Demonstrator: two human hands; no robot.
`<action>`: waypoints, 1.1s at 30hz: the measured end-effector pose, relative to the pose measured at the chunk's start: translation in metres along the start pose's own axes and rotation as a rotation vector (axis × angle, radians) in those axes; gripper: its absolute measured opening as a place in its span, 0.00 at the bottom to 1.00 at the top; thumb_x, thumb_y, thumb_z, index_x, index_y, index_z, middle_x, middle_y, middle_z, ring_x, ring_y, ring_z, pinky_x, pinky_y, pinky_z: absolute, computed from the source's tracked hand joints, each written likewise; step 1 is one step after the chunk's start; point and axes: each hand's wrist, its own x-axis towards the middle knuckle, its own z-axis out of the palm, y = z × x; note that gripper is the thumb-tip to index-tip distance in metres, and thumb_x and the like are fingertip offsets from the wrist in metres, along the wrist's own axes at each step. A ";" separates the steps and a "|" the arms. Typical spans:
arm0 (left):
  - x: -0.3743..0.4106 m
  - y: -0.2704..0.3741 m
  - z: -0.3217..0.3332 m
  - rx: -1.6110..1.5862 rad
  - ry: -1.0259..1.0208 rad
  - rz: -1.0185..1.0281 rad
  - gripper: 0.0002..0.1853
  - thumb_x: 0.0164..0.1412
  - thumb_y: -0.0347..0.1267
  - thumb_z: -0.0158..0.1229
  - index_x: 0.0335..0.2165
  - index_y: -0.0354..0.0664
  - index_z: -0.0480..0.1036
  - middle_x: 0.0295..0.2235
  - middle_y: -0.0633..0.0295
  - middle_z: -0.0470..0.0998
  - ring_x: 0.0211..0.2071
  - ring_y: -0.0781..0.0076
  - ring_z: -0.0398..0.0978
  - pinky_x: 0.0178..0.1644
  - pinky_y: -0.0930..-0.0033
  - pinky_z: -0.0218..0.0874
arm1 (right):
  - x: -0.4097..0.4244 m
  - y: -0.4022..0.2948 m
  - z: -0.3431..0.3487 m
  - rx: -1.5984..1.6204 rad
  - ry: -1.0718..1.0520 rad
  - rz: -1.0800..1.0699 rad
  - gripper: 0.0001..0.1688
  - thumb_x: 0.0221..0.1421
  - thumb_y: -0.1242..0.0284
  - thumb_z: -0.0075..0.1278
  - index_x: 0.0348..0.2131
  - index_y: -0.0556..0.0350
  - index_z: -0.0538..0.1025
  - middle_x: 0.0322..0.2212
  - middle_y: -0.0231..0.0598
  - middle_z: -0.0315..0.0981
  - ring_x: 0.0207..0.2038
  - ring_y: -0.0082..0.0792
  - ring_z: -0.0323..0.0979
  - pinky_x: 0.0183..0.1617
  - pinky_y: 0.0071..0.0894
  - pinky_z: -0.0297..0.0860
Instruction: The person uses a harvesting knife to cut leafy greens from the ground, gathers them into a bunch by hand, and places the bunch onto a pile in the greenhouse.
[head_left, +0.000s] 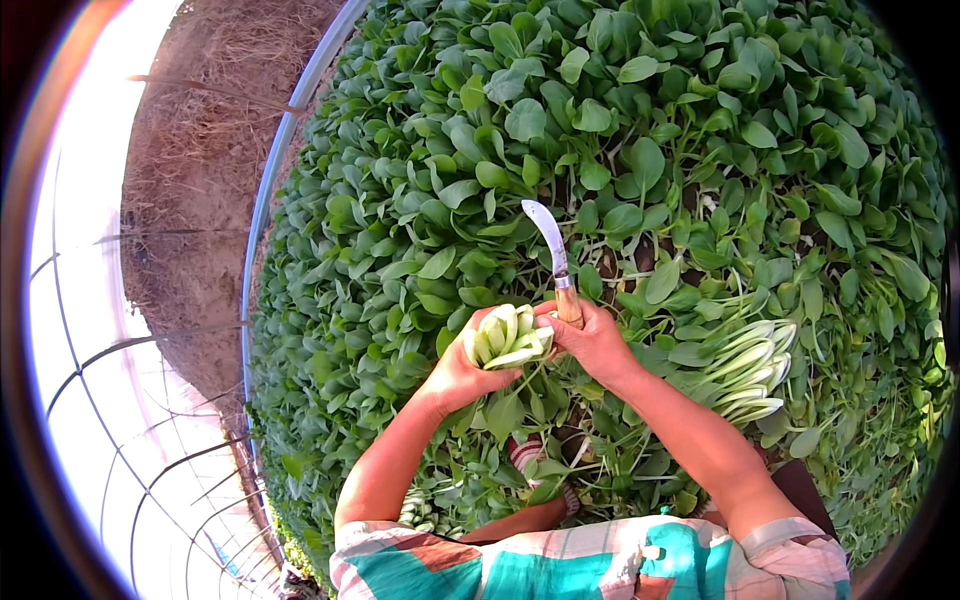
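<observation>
My left hand (469, 375) is wrapped around a bunch of leafy greens (508, 337), its pale cut stem ends facing up and its leaves hanging below. In my right hand (596, 345) is the wooden handle of a curved harvesting knife (551, 236), held with the blade pointing up and away from me. The right fingers also touch the bunch at its right side. To the right of my forearm, a second bunch of cut greens (754, 367) lies on the plants with its white stem ends to the right.
Dense leafy greens (420, 202) fill the bed ahead. A thinner patch with soil and loose stems (637, 259) lies beyond the knife. More cut stems (418, 510) sit near my left elbow. A pale blue pipe or edging (262, 195) borders bare ground (187, 210) and a hooped frame (112, 345) at left.
</observation>
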 end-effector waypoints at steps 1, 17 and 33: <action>0.007 -0.008 -0.002 -0.039 0.047 -0.033 0.39 0.41 0.22 0.62 0.54 0.42 0.56 0.46 0.65 0.67 0.48 0.77 0.65 0.54 0.72 0.56 | 0.006 0.012 -0.007 -0.245 0.045 0.009 0.18 0.54 0.65 0.53 0.39 0.59 0.70 0.25 0.36 0.71 0.26 0.27 0.71 0.31 0.28 0.69; 0.004 -0.150 -0.024 0.854 0.325 -0.172 0.41 0.39 0.30 0.60 0.55 0.51 0.55 0.32 0.47 0.76 0.32 0.46 0.74 0.39 0.51 0.65 | 0.066 0.098 -0.033 -1.561 -0.027 -0.051 0.28 0.55 0.64 0.45 0.54 0.51 0.61 0.25 0.47 0.72 0.22 0.46 0.72 0.24 0.46 0.67; -0.057 -0.051 -0.009 0.113 -0.011 -0.152 0.45 0.38 0.23 0.66 0.56 0.44 0.56 0.50 0.66 0.65 0.49 0.76 0.64 0.54 0.71 0.56 | 0.012 0.018 -0.029 -0.057 -0.075 0.138 0.21 0.52 0.65 0.56 0.41 0.60 0.70 0.26 0.29 0.69 0.25 0.20 0.67 0.27 0.19 0.65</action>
